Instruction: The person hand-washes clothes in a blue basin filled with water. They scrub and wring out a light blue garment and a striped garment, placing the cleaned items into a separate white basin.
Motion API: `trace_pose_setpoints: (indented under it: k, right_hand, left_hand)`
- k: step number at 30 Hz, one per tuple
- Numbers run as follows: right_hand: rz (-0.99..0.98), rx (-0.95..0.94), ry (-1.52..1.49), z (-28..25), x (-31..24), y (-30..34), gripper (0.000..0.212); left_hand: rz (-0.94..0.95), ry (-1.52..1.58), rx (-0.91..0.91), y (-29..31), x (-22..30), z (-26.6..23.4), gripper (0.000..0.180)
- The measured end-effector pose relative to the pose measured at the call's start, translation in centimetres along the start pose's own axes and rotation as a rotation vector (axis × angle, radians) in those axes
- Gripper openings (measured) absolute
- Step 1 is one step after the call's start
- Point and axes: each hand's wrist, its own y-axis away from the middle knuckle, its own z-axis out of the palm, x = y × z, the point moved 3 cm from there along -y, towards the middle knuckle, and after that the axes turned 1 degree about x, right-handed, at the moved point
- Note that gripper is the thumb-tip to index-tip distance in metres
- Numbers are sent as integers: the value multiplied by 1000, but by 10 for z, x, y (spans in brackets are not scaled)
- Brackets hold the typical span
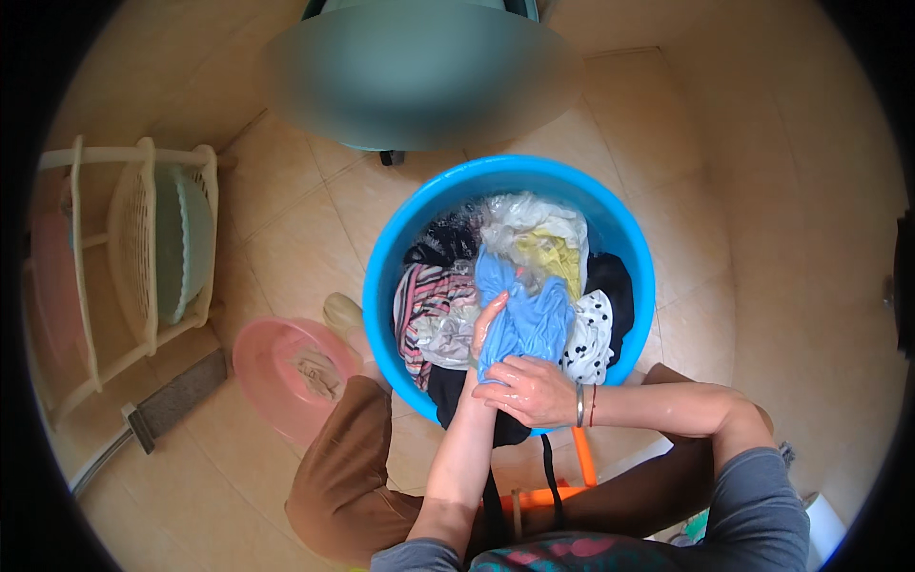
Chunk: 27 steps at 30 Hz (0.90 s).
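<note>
- Here is the blue cloth (534, 329), wet and crumpled, front and centre over the heap in the big blue tub (640, 267).
- The left hand (486, 329) is in at the cloth's left edge, thumb lying along it, holding the fabric; its other fingers are hidden by the folds.
- Across comes the right hand (529, 389), narrow, fingers curled over the near end of the same cloth, right beside the left wrist.
- On that right wrist sit a silver bangle (579, 405) and, just beside it, a thin red string (593, 406).
- Look around the pile: a striped cloth (416, 310) in pink, black and white bunches up at the left wall of the tub.
- Over on the right, a white cloth with black dots (589, 338) lies close by the blue one, a black cloth (618, 286) just behind it.
- At the far side, a yellow cloth (558, 259) and a white cloth (538, 217) glisten with water.
- Out to the left, a pink basin (255, 381) stands on the tiles with a pale cloth (319, 372) inside.
- Farther left, a cream rack (148, 248) holds basins on edge, and a grey brush head (186, 396) rests in front of it.
- Up top, a greenish shape (419, 76) is too blurred to name.
</note>
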Motion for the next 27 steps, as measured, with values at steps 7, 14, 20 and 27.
trace_pose_setpoints:
  k: [7,14,20,27]
  right_hand:
    - [430,211,180,43,56,4,19]
    - [592,136,311,55,133,-13,18]
    - [693,82,408,43,179,-36,22]
    - [521,40,278,40,100,36,20]
  left_hand:
    - [18,148,-12,-11,-32,-33,55]
    - [134,167,513,-36,-46,-74,55]
    - [124,57,535,-52,-47,-72,51]
    - [153,65,173,-48,-58,-87,48]
